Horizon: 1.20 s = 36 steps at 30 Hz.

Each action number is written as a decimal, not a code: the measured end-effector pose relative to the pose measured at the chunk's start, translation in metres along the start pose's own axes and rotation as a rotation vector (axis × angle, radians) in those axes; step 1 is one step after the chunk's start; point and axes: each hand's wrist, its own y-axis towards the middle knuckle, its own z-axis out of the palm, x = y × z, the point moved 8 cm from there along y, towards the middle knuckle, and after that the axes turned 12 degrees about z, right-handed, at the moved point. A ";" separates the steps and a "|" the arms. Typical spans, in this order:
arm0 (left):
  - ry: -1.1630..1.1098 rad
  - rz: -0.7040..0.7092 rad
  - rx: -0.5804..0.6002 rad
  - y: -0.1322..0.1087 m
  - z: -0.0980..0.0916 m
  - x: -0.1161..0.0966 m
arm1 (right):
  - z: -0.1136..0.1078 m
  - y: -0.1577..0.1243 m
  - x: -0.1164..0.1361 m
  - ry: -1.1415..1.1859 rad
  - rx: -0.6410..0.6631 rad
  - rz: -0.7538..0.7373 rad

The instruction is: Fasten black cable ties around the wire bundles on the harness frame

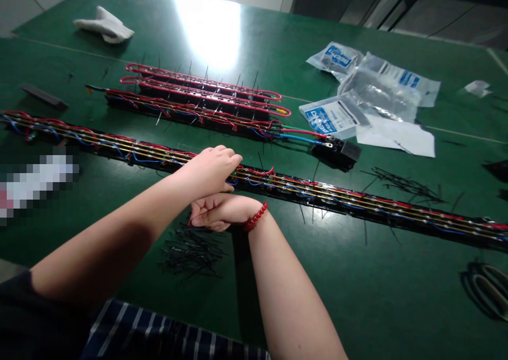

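Our left hand (210, 170) lies curled over the long black wired strip (317, 193), its fingers bent down across the red, blue and yellow wires, closed on them rather than spread. Our right hand (212, 214) sits just below it with the fingers curled in toward the palm, tucked close under the left hand's wrist. Anything inside those fingers is hidden, and we cannot tell whether they touch the strip. The hands are together, not apart. A red bead bracelet (255, 217) circles the right wrist.

The strip runs across the green surface (357, 296) in front of us and out past the right side of the view. Beyond it lie more wired strips (198, 103) looped with red wire, ending at a black connector block (335, 154). A loose heap of black cable ties (190, 254) lies just below the right hand. Further off are plastic bags with blue labels (373, 87) and a white glove (103, 25).
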 end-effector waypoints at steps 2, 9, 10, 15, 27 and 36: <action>-0.015 0.012 -0.029 -0.001 -0.001 0.002 | 0.001 -0.001 0.000 0.006 0.006 0.003; -0.072 0.006 -0.078 -0.003 -0.004 0.001 | 0.002 -0.001 0.000 0.000 0.018 0.005; -0.067 0.002 -0.073 -0.003 -0.004 0.001 | 0.002 -0.001 0.000 -0.002 0.021 0.006; -0.024 0.000 -0.037 0.000 -0.004 -0.001 | 0.002 -0.002 0.001 0.013 0.020 0.001; -0.110 0.022 -0.076 0.000 -0.003 0.008 | 0.000 -0.001 0.000 0.025 0.004 -0.008; -0.100 0.040 -0.096 0.001 -0.003 0.006 | 0.000 0.001 0.001 0.033 0.020 -0.020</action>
